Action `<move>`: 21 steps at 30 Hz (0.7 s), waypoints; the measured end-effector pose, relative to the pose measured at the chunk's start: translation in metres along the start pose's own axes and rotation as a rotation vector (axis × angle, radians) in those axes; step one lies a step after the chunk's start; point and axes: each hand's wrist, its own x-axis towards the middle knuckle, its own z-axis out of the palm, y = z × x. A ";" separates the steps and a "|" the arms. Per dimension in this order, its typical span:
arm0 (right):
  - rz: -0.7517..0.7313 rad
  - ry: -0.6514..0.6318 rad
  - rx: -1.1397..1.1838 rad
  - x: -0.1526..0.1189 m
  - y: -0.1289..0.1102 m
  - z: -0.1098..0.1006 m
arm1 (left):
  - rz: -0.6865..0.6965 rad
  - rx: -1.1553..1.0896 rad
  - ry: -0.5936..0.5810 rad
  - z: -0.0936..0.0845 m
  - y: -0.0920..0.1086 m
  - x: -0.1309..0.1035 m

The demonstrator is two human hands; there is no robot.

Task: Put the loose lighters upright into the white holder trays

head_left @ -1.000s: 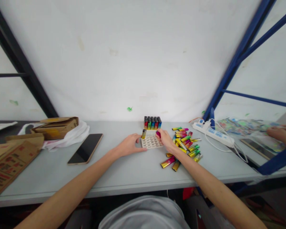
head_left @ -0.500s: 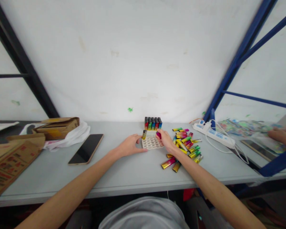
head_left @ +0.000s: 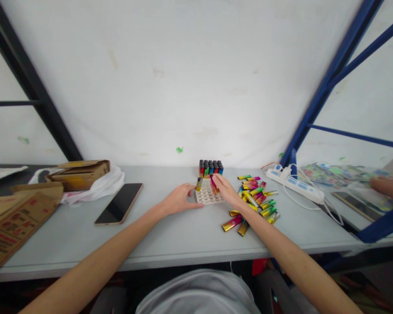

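A white tray with rows of round holes (head_left: 205,199) lies on the grey table. One yellow lighter (head_left: 199,184) stands upright at its back left corner. My left hand (head_left: 180,198) rests at the tray's left side, thumb and fingers spread apart, holding nothing. Above the tray's right part, my right hand (head_left: 225,190) pinches a pink and yellow lighter (head_left: 214,185), tilted. Behind the tray a block of upright lighters with black tops (head_left: 211,168) stands in rows. A loose pile of shiny coloured lighters (head_left: 257,196) lies to the right.
A phone (head_left: 119,203) lies at the left, near cardboard boxes (head_left: 81,174) and a white plastic bag (head_left: 108,185). A power strip (head_left: 294,185) with cables sits at the right by a blue frame (head_left: 314,100). Another person's hand (head_left: 388,187) shows at the far right.
My right hand has shifted slightly left, and the lighter in it has turned so that more of its length shows. My left hand has stayed by the tray.
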 end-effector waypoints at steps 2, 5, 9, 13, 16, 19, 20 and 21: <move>-0.050 -0.007 -0.103 -0.001 -0.001 0.000 | -0.007 -0.010 0.010 0.001 0.000 0.000; -0.109 -0.016 -0.166 -0.003 -0.003 -0.002 | -0.024 -0.019 0.019 0.002 0.001 0.001; -0.165 0.023 -0.167 -0.003 -0.003 -0.002 | -0.049 -0.022 0.023 0.004 0.002 0.001; -0.166 0.025 -0.122 -0.002 -0.001 -0.002 | -0.042 -0.045 0.023 0.005 0.004 0.001; -0.142 -0.020 -0.095 -0.003 0.001 0.000 | -0.041 -0.047 0.019 0.006 0.005 0.001; -0.118 -0.106 -0.122 -0.004 0.001 0.000 | -0.046 -0.023 0.012 0.006 0.005 0.001; -0.116 -0.126 -0.133 -0.005 0.001 0.001 | -0.044 -0.020 0.010 0.006 0.005 0.001; -0.117 -0.136 -0.139 -0.005 0.001 0.001 | -0.040 -0.021 0.009 0.006 0.004 0.001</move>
